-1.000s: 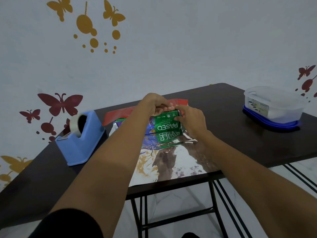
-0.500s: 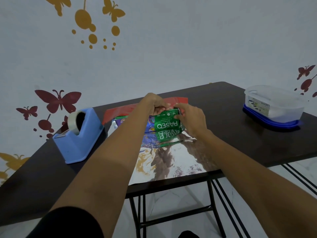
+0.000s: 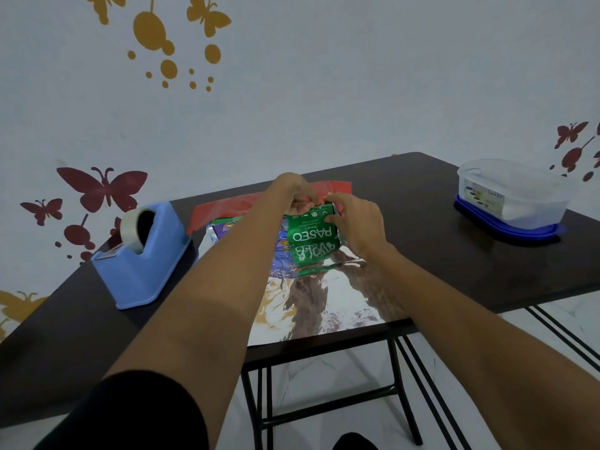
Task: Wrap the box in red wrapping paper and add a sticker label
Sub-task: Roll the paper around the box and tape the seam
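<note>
A dark folding table [image 3: 422,203] fills the middle of the frame, set against a pale wall with butterfly decals [image 3: 102,190]. A sheet of wrapping paper [image 3: 341,306] lies on it silver side up and reaches the near edge; its red face shows where the far edge lifts, at centre. A green PASEO tissue box [image 3: 311,235] stands on the sheet just above centre, its lettering upside down to the camera.

Both bare arms reach to the box. The left hand [image 3: 292,196] curls its fingers over the box's far top edge and appears to pinch the raised red paper against it. The right hand [image 3: 357,222], fingers bent, grips the box's upper right corner.

At right, well apart from the paper, a translucent plastic container [image 3: 513,196] sits on a blue lid [image 3: 506,230]; something pale lies inside, too blurred to name. At left, a blue tape dispenser [image 3: 143,264] holds a roll of clear tape [image 3: 130,227], beside the paper.
</note>
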`<state>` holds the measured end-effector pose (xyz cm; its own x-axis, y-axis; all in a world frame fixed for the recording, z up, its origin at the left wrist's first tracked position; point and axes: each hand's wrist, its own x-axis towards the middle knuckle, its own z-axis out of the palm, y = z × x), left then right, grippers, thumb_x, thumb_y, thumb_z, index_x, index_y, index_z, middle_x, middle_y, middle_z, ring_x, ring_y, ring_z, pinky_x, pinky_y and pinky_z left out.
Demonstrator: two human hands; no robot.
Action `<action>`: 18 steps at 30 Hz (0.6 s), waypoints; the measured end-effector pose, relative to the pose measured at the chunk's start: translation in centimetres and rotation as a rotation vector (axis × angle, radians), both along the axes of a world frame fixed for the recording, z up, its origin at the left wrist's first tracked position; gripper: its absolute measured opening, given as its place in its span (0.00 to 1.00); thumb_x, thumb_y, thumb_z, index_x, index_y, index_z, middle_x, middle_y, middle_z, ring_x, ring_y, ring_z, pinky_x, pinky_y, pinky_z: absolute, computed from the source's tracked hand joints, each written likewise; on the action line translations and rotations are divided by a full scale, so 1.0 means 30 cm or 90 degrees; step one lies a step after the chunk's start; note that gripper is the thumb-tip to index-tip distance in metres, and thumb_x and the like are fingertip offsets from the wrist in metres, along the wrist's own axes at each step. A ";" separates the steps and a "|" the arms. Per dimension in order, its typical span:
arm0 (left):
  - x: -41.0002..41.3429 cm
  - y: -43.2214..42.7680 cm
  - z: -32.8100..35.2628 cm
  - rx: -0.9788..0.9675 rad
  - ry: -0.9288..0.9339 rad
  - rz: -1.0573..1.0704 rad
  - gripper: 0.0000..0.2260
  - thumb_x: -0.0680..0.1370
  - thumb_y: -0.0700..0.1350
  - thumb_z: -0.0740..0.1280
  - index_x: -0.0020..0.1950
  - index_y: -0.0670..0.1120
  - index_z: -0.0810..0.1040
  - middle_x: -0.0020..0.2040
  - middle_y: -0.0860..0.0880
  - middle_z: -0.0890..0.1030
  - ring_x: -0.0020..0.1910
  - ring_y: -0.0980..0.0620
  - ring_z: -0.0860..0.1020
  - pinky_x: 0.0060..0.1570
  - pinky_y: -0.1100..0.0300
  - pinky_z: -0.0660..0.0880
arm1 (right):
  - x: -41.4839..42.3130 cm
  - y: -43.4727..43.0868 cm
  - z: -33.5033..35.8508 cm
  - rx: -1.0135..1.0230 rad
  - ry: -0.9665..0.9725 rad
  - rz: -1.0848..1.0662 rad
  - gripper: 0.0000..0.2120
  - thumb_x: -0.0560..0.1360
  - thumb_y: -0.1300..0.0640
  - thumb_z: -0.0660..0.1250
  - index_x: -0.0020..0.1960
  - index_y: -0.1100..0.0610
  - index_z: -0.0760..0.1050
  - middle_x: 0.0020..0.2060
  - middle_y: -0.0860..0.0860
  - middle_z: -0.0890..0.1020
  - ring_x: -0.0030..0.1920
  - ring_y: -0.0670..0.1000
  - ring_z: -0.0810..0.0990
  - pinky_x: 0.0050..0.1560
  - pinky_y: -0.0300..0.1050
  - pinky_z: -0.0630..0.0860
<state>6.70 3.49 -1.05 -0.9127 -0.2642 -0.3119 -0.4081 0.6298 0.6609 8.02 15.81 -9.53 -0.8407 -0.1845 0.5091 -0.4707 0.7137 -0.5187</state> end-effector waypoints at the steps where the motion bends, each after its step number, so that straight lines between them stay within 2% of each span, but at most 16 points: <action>1: 0.001 -0.005 0.001 0.002 -0.002 -0.001 0.11 0.78 0.38 0.65 0.36 0.41 0.71 0.16 0.51 0.71 0.14 0.60 0.68 0.24 0.71 0.69 | 0.001 0.000 0.001 -0.001 -0.001 -0.001 0.20 0.74 0.54 0.69 0.65 0.51 0.74 0.59 0.50 0.80 0.55 0.53 0.79 0.60 0.49 0.68; 7: 0.030 -0.024 0.005 0.033 0.024 -0.014 0.12 0.77 0.41 0.68 0.35 0.41 0.71 0.17 0.52 0.72 0.14 0.61 0.67 0.18 0.72 0.67 | 0.003 0.004 0.000 -0.012 -0.004 -0.002 0.19 0.74 0.54 0.69 0.65 0.51 0.74 0.57 0.50 0.81 0.55 0.53 0.79 0.60 0.49 0.69; 10: 0.059 -0.046 -0.015 0.011 0.097 -0.045 0.13 0.75 0.43 0.71 0.34 0.40 0.73 0.17 0.52 0.72 0.14 0.60 0.67 0.19 0.70 0.67 | -0.003 0.003 -0.002 -0.018 -0.006 0.001 0.19 0.74 0.54 0.69 0.64 0.51 0.74 0.57 0.50 0.81 0.54 0.53 0.79 0.60 0.49 0.69; 12: 0.075 -0.069 -0.043 0.000 0.177 -0.068 0.13 0.73 0.44 0.73 0.37 0.36 0.77 0.20 0.50 0.75 0.16 0.58 0.68 0.20 0.68 0.68 | -0.008 0.004 -0.004 -0.023 -0.011 0.003 0.19 0.74 0.54 0.69 0.64 0.50 0.74 0.57 0.49 0.81 0.54 0.53 0.80 0.60 0.49 0.69; 15: 0.098 -0.082 -0.077 -0.091 0.270 -0.117 0.13 0.73 0.47 0.73 0.40 0.37 0.78 0.27 0.46 0.77 0.22 0.54 0.71 0.24 0.65 0.70 | -0.012 0.006 -0.009 -0.029 -0.005 0.012 0.18 0.74 0.55 0.68 0.64 0.51 0.75 0.57 0.50 0.81 0.55 0.53 0.79 0.60 0.50 0.69; 18: 0.122 -0.080 -0.111 -0.200 0.343 -0.166 0.10 0.76 0.47 0.69 0.42 0.42 0.72 0.29 0.46 0.77 0.25 0.52 0.73 0.29 0.60 0.70 | -0.013 0.006 -0.012 -0.028 0.003 0.016 0.18 0.74 0.55 0.68 0.64 0.51 0.75 0.58 0.50 0.81 0.55 0.54 0.79 0.61 0.51 0.69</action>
